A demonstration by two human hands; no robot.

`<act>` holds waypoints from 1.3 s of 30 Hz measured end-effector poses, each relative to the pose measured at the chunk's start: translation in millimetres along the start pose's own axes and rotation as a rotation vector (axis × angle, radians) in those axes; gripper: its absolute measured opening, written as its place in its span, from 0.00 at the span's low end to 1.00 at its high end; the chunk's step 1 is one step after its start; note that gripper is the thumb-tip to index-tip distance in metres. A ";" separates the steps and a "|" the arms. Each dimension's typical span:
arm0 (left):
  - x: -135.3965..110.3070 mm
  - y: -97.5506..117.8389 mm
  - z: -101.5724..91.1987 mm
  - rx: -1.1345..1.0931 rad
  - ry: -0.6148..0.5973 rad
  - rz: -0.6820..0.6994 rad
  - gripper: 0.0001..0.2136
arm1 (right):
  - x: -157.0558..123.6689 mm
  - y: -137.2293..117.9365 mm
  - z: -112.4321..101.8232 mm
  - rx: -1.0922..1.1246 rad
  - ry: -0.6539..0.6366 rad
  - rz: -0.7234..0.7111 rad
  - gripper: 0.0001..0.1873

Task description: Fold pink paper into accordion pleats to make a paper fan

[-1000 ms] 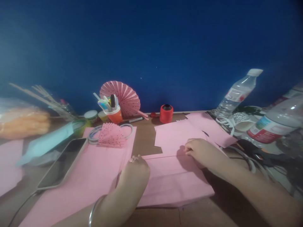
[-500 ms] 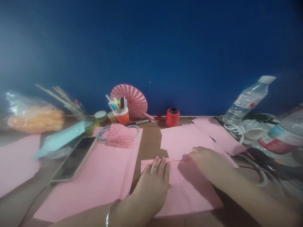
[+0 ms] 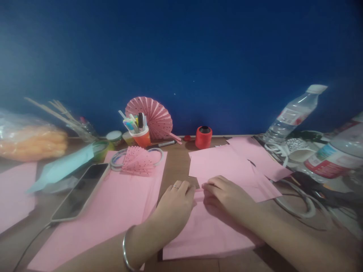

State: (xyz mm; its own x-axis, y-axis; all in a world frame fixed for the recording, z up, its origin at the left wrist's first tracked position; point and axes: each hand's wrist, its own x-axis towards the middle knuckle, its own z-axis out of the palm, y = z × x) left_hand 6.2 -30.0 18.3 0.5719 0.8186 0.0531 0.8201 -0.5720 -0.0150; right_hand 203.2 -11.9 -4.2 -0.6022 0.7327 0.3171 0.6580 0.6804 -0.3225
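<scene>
A sheet of pink paper [image 3: 204,234] lies in front of me, its far edge turned up into a narrow strip. My left hand [image 3: 177,204], with a ring and a bracelet, is closed on the left part of that edge, fingers curled and fingertips partly hidden. Close beside it, my right hand [image 3: 222,192] pinches the same edge, thumb and fingers together. A short piece of the fold shows between the two hands. Beyond them, more pink sheets [image 3: 221,162] overlap on the table.
Left are a phone [image 3: 82,192] on a large pink sheet [image 3: 113,219], and a small dotted paper fan [image 3: 137,160] with tape rolls. Behind stand a cup of pens [image 3: 141,136], a round pink fan [image 3: 153,113] and a red container [image 3: 203,137]. Plastic bottles [image 3: 295,113] and cables [image 3: 307,206] crowd the right.
My left hand has gone from lying flat to curling at the paper's far edge. My right hand has moved left, close to it. The view has shifted slightly.
</scene>
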 end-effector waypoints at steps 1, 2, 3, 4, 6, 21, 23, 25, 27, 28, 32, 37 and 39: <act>0.4 -1.4 1.5 -0.023 -0.004 0.009 0.11 | -0.1 -1.5 -0.5 -0.002 -0.009 0.007 0.05; 0.6 -2.5 2.7 -0.052 -0.006 0.017 0.11 | -0.2 -3.2 -0.9 0.001 -0.017 0.019 0.05; 0.9 -3.4 3.4 -0.085 -0.007 0.023 0.10 | -0.3 -5.0 -1.3 0.009 -0.022 0.028 0.05; 1.4 -4.0 3.4 -0.118 -0.007 0.027 0.10 | -0.4 -6.7 -1.9 0.021 -0.022 0.035 0.04; 2.6 -4.6 1.7 -0.167 -0.009 0.047 0.10 | -0.4 -9.1 -3.5 0.045 -0.015 0.049 0.04; 8.2 -1.4 -10.7 -0.218 -0.044 -0.005 0.13 | 7.1 -21.8 -13.5 0.118 -0.078 0.103 0.05; 8.0 -2.2 -12.4 -0.236 -0.063 -0.030 0.12 | 8.4 -20.6 -14.3 0.085 -0.097 0.103 0.06; 8.5 -6.3 -14.6 -0.255 -0.067 -0.067 0.13 | 8.6 -11.6 -16.8 0.044 -0.114 0.100 0.08; 10.0 -12.8 -17.1 -0.267 -0.069 -0.117 0.13 | 7.8 6.4 -20.6 0.027 -0.153 0.088 0.11; 11.0 -16.3 -18.4 -0.274 -0.074 -0.141 0.14 | 7.1 17.9 -22.7 0.037 -0.182 0.068 0.11; 14.6 -26.5 -20.8 -0.305 -0.083 -0.195 0.13 | 5.0 59.9 -32.0 0.085 -0.224 0.078 0.12; 13.7 -24.2 -16.0 -0.254 -0.060 -0.175 0.14 | 7.7 45.7 -39.1 -0.131 0.010 0.053 0.12; 12.4 -19.8 -13.5 -0.230 -0.060 -0.145 0.14 | 9.0 23.9 -36.3 -0.156 0.030 -0.010 0.15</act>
State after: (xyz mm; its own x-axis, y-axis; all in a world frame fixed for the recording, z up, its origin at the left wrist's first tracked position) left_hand -3.2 -9.2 32.7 0.4547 0.8904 -0.0211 0.8716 -0.4400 0.2160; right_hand 230.0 10.4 23.3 -0.5967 0.7234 0.3472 0.7156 0.6755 -0.1776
